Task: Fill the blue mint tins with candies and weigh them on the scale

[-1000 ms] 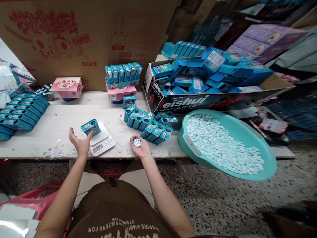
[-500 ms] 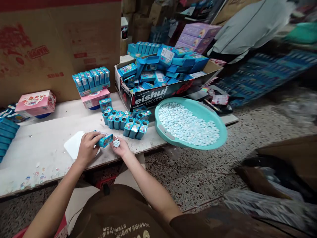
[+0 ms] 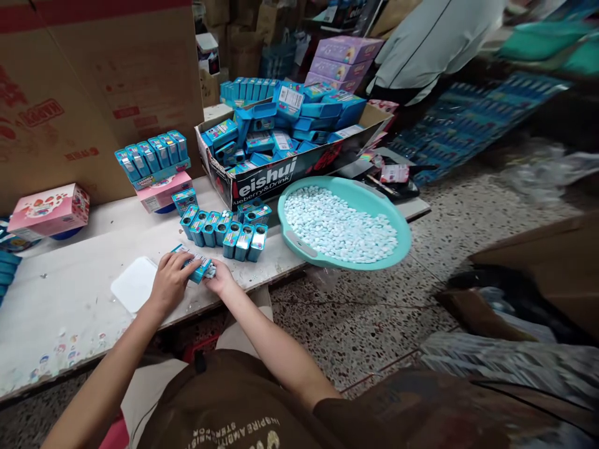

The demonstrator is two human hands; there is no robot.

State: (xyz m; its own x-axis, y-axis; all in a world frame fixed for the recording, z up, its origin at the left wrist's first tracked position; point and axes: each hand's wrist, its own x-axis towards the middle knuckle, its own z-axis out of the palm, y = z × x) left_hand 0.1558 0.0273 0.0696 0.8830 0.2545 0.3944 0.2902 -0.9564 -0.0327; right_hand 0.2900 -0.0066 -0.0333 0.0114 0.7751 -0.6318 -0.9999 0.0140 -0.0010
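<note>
Teal-blue mint tin is held at the near edge of the tabletop. Its long axis lies diagonally, running from upper left to lower right in the head view, with the lower-right end pointing at the right hand. The left hand grips the tin from above, fingers curled over its upper face, with the forearm rising from the lower left. The right hand lies palm up and cupped, its forearm coming in from the lower right, and holds a small cluster of pale blue mints directly against the tin's end. Whether any mints are entering the tin cannot be determined. A white square plate lies just left of the left hand. A double row of upright tins stands just beyond the hands. A teal basin heaped with mints sits to the right, beside an open cardboard carton of blue tins.
</note>
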